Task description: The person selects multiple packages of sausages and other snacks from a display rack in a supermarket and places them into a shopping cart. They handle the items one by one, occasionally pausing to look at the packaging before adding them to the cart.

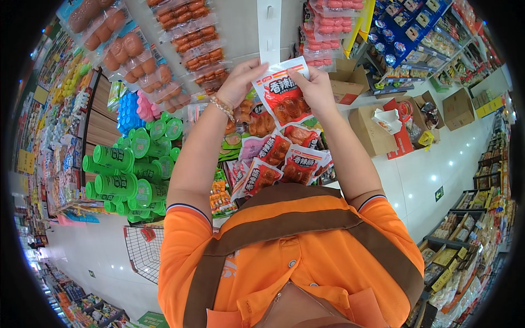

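Note:
Both my hands are raised in front of me at a white hanging strip [269, 33] with small hooks. Between them is a red and white packet of sausages [287, 101], upright, its top edge overlapping the strip's lower end. My right hand [316, 90] grips its upper right side, thumb on the front. My left hand [240, 82], with a beaded bracelet at the wrist, pinches its upper left corner; some fingertips are hidden behind it. Whether a hook passes through the packet cannot be seen. Below, against my chest, lie several more of the same sausage packets [301, 164].
Strips of brown sausage packs [191, 41] hang at the left, pink sausage packs [331, 24] at the right. Green lidded tubs [117, 158] are stacked to my left, above a wire cart [143, 254]. Open cardboard boxes [372, 128] stand on the floor at right.

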The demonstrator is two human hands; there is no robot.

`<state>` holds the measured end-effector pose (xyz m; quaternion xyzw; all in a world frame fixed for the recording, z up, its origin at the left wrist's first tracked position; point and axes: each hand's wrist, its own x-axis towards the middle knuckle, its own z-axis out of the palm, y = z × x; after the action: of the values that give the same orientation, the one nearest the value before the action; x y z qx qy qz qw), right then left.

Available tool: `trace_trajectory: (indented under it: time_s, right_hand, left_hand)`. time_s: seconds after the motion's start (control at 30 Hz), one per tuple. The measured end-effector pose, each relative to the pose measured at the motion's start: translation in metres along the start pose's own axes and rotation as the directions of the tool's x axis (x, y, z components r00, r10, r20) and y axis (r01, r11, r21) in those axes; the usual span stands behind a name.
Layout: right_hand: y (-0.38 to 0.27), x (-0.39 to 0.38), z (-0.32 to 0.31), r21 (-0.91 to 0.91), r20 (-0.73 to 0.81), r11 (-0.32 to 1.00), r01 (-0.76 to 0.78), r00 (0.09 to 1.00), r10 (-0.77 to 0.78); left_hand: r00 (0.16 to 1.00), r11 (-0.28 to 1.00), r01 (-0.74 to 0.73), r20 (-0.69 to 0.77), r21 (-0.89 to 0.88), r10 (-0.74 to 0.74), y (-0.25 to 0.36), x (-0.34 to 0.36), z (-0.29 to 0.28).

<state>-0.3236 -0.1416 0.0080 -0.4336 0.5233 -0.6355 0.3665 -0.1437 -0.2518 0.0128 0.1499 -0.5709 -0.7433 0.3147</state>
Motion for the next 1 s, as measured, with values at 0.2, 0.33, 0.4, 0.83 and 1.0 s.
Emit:
trace_trajectory:
  time_s: [0.2,0.33,0.4,0.83,1.0]
  right_hand:
    - [-0.003,0.000,0.011,-0.175,-0.011,0.977,0.119,0.992,-0.123]
    - [-0.008,-0.001,0.013,-0.202,-0.025,0.975,0.092,0.995,-0.099]
    - [-0.011,-0.002,0.014,-0.237,-0.028,0.967,0.098,0.994,-0.108]
    - [-0.023,-0.010,0.019,-0.304,-0.039,0.929,0.210,0.972,-0.232]
    - [-0.027,-0.010,0.019,-0.374,-0.049,0.907,0.192,0.973,-0.226]
  left_hand:
    - [1.000,0.978,-0.022,0.018,0.206,0.019,0.003,-0.003,0.001]
    - [0.999,0.980,-0.005,0.036,0.197,-0.002,0.002,-0.004,-0.003]
    - [0.999,0.975,-0.007,0.033,0.222,0.000,0.001,-0.005,-0.004]
    - [0.998,0.977,0.007,0.062,0.215,-0.021,0.003,-0.010,-0.001]
    - [0.998,0.975,0.007,0.052,0.220,-0.019,0.002,-0.010,-0.001]
